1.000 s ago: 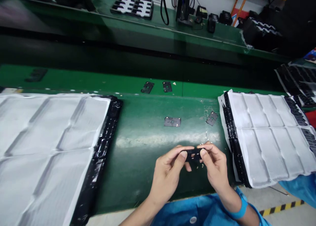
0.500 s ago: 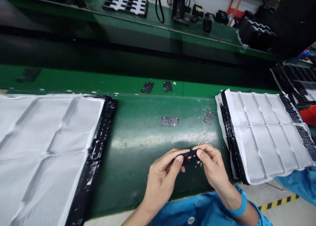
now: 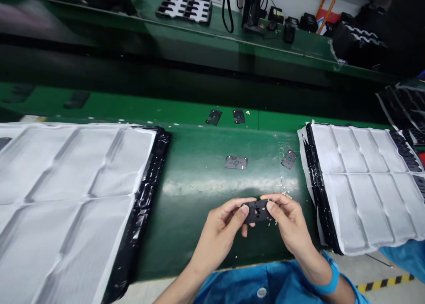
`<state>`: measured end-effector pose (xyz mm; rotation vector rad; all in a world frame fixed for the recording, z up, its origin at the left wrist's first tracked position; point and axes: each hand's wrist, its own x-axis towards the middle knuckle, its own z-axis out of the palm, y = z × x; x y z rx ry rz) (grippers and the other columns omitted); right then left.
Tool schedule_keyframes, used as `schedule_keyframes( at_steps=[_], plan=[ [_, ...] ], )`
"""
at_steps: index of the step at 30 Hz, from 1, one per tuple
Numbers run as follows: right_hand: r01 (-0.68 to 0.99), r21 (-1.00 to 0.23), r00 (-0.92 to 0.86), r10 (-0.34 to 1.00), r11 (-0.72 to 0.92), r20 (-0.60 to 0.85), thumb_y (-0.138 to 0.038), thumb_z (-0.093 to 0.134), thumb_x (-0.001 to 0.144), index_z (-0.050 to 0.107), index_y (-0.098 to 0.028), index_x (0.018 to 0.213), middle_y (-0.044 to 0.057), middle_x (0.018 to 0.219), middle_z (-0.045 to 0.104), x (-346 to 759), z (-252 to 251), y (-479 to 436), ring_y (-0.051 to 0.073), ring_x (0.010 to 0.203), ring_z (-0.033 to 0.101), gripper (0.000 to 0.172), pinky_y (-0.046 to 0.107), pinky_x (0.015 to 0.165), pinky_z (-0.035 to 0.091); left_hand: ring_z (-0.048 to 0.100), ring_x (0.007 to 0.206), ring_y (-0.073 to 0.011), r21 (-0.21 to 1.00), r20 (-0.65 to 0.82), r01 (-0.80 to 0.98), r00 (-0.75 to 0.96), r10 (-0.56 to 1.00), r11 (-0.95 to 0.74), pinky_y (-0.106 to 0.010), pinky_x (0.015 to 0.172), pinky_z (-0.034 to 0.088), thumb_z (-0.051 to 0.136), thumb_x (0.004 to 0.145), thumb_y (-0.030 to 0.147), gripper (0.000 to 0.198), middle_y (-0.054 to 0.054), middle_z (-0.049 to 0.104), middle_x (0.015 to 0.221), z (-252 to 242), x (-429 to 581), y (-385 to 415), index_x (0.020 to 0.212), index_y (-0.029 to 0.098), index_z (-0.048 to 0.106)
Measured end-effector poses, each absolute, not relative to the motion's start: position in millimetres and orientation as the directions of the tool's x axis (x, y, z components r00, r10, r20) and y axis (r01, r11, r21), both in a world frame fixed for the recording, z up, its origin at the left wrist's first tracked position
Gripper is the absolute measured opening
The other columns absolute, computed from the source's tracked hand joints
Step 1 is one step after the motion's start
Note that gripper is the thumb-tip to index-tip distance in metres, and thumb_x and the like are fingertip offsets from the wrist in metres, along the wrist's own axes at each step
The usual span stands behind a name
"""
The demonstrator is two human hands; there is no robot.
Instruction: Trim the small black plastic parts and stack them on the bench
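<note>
Both my hands pinch one small flat black plastic part [image 3: 257,211] above the near edge of the green bench [image 3: 199,215]. My left hand [image 3: 222,233] grips its left end with thumb and fingers, and my right hand [image 3: 288,223] grips its right end. The part's broad face is turned up towards me and shows a small square hole. Two similar dark parts lie on the bench beyond my hands, one [image 3: 236,163] in the middle and one [image 3: 289,159] further right.
A stack of black trays under white sheets [image 3: 73,193] fills the left. A second such stack [image 3: 365,184] lies on the right. Two more dark parts [image 3: 214,117] [image 3: 238,116] rest on the green ledge behind. The far bench holds a loaded tray [image 3: 185,7], cables and boxes.
The black part has been tipped from edge-on to face-up between my fingers. Both hands kept their grip and stayed over the same spot; the view shifted slightly.
</note>
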<state>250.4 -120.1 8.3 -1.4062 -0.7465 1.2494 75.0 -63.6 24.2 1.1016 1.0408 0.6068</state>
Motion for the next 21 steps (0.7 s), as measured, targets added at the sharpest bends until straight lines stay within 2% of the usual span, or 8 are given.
schedule_keyframes(
  at_steps=[7, 12, 15, 18, 21],
  plan=[
    [-0.107, -0.962, 0.281, 0.921, -0.25, -0.27, -0.048, 0.076, 0.091, 0.084, -0.022, 0.102, 0.004, 0.081, 0.073, 249, 10, -118, 0.017, 0.071, 0.062, 0.03, 0.027, 0.066, 0.05, 0.061, 0.056, -0.0136, 0.929, -0.37, 0.163, 0.427, 0.825, 0.332, -0.026, 0.061, 0.049, 0.072, 0.088, 0.039, 0.033, 0.003, 0.066, 0.066, 29, 64, -51, 0.112, 0.016, 0.073],
    [-0.072, -0.965, 0.268, 0.927, -0.251, -0.261, -0.047, 0.074, 0.093, 0.082, -0.021, 0.104, 0.004, 0.081, 0.071, 249, 5, -118, 0.018, 0.072, 0.062, 0.03, 0.027, 0.064, 0.05, 0.063, 0.062, -0.0146, 0.924, -0.382, 0.166, 0.469, 0.797, 0.345, -0.026, 0.06, 0.052, 0.073, 0.088, 0.038, 0.029, -0.001, 0.071, 0.075, 33, 60, -45, 0.107, 0.017, 0.072],
    [-0.044, -0.971, 0.274, 0.932, -0.236, -0.238, -0.042, 0.072, 0.094, 0.078, -0.02, 0.111, 0.003, 0.082, 0.07, 249, 1, -116, 0.019, 0.074, 0.063, 0.028, 0.028, 0.067, 0.052, 0.066, 0.064, -0.0158, 0.931, -0.364, 0.192, 0.47, 0.804, 0.309, -0.027, 0.061, 0.054, 0.072, 0.087, 0.037, 0.026, -0.001, 0.072, 0.075, 32, 58, -36, 0.104, 0.017, 0.072],
    [0.014, -0.981, 0.326, 0.928, -0.196, -0.181, -0.033, 0.073, 0.093, 0.07, -0.021, 0.125, 0.003, 0.088, 0.068, 250, -3, -113, 0.018, 0.075, 0.064, 0.034, 0.03, 0.072, 0.053, 0.068, 0.062, -0.0164, 0.944, -0.316, 0.233, 0.439, 0.841, 0.233, -0.028, 0.063, 0.056, 0.072, 0.085, 0.035, 0.025, 0.0, 0.071, 0.07, 24, 54, -14, 0.101, 0.017, 0.07],
    [0.124, -0.982, 0.345, 0.934, -0.143, -0.092, -0.027, 0.071, 0.094, 0.069, -0.021, 0.122, 0.003, 0.093, 0.066, 252, -6, -112, 0.017, 0.076, 0.064, 0.029, 0.031, 0.073, 0.053, 0.072, 0.061, -0.0186, 0.934, -0.263, 0.334, 0.404, 0.876, 0.126, -0.03, 0.065, 0.058, 0.07, 0.085, 0.036, 0.026, 0.001, 0.072, 0.067, 13, 53, 19, 0.103, 0.017, 0.067]
  ],
)
